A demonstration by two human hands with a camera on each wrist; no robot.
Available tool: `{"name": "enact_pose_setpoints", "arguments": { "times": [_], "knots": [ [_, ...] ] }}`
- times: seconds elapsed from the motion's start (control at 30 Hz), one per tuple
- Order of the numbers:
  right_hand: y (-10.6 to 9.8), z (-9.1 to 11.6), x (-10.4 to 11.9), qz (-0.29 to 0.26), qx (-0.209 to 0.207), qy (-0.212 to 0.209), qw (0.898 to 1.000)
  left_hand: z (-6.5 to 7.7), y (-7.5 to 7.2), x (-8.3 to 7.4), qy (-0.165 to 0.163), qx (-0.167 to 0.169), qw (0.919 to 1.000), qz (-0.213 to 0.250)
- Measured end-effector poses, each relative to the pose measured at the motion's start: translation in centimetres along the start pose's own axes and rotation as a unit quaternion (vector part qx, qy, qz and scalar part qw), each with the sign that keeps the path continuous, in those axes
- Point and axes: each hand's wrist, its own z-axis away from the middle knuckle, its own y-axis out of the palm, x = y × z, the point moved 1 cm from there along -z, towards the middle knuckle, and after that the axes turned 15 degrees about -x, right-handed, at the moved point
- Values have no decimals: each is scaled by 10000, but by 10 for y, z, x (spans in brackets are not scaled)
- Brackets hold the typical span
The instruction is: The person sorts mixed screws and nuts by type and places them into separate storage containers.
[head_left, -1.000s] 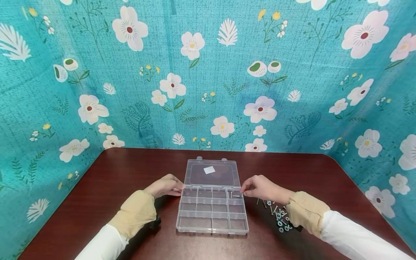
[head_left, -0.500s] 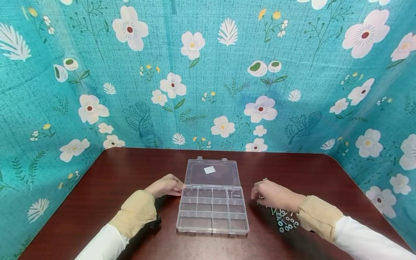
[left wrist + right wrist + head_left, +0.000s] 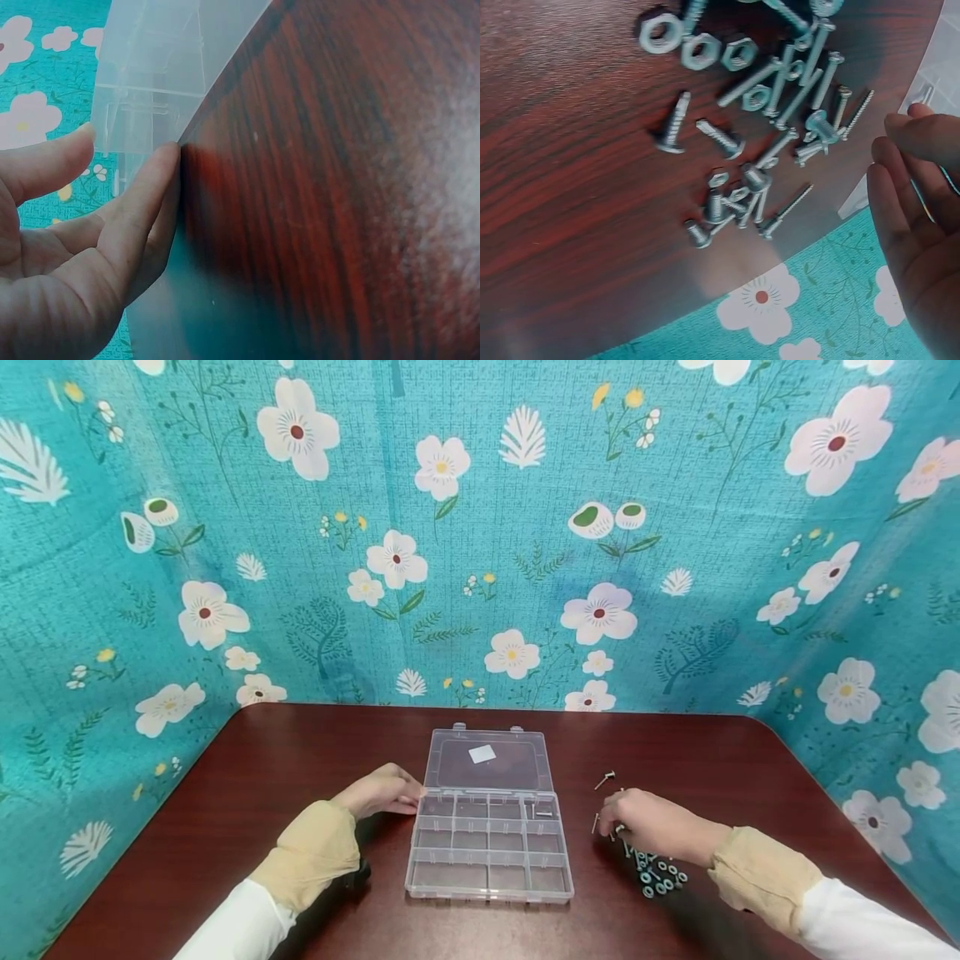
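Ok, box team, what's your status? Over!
Left grip touching box. Right grip by loose screws, holding nothing visible. Lid open, not in the way.

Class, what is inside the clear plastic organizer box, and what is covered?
At its back right, the clear plastic organizer box holds what look like metal screws. The hazy dividers partly cover what lies behind, so the exact count is unclear.

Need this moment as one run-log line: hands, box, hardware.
left hand: touching box | right hand: at loose screws | lid: open | back-right compartment: holds fasteners
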Motion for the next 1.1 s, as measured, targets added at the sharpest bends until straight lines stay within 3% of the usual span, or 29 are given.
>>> {"name": "enact_pose_setpoints", "arguments": {
  "times": [0.23,0.43,0.67,1.1],
  "knots": [
    [4,10,-7,-3,-73,-196,9998,1,2,0,-125,-176,9997,-117],
    [9,18,-11,223,-139,-518,9983,0,1,1,-71,-118,9998,-138],
    [13,20,-13,379,-1,-410,9984,2,1,1,-33,-75,9999,-107],
    [20,19,-11,144,-183,-486,9985,0,1,1,-51,-101,9999,-53]
  ]
}}
